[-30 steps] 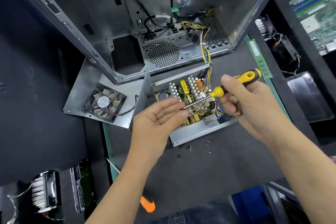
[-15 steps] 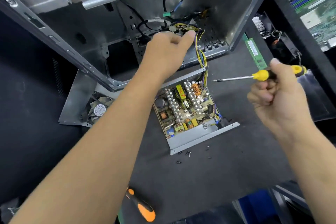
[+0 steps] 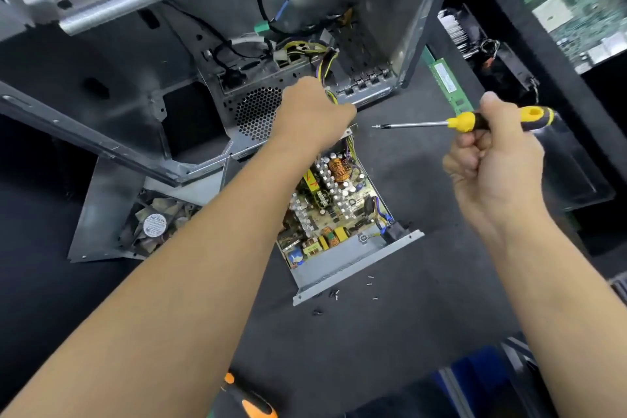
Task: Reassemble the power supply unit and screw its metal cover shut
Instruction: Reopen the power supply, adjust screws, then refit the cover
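Note:
The open power supply unit (image 3: 339,214) lies on the dark mat, its circuit board exposed in a grey metal tray. Its metal cover (image 3: 112,200), with a fan (image 3: 154,224) mounted in it, lies to the left, partly under the computer case. My left hand (image 3: 312,112) reaches over the unit's far end and is closed around the yellow and black cable bundle (image 3: 327,64) that runs up into the case. My right hand (image 3: 492,159) grips a yellow and black screwdriver (image 3: 475,121) held level above the mat, its tip pointing left. Several loose screws (image 3: 336,293) lie by the tray's front edge.
An empty computer case (image 3: 203,44) stands open behind the unit. A green memory stick (image 3: 448,81) lies at the case's right. A motherboard (image 3: 576,0) and a heatsink (image 3: 454,27) sit at the far right. An orange and black tool handle (image 3: 247,400) lies near the bottom edge.
My left hand left the screwdriver shaft, reached up to the cables in the case, then came down onto the bundle by the unit. My right hand lifted the screwdriver away to the right.

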Demonstrator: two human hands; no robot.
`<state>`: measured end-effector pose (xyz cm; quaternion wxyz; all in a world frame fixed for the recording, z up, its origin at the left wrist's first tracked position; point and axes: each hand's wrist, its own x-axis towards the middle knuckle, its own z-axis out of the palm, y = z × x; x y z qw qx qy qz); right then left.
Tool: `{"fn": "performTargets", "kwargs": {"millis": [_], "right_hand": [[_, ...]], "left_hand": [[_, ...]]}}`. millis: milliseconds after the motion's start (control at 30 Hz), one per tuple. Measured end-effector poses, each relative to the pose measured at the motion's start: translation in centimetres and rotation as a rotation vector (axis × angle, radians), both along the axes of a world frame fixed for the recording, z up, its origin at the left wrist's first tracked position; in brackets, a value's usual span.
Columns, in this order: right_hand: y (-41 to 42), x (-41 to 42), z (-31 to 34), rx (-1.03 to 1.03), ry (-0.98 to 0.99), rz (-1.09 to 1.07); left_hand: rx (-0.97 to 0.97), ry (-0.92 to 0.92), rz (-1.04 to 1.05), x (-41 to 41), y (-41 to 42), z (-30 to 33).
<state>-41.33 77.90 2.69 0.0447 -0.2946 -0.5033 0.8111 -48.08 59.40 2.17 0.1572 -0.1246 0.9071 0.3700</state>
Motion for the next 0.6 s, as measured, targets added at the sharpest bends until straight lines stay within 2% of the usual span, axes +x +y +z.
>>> {"fn": "performTargets", "kwargs": {"millis": [200, 600], "right_hand": [[-0.2, -0.1, -0.8, 0.218, 0.024, 0.02], [-1.7, 0.7, -2.4, 0.815, 0.066, 0.308]], "left_hand": [[0.022, 0.026, -0.12, 1.4, -2.5, -0.5], [0.107, 0.021, -0.216, 4.5, -2.5, -1.3]]}}
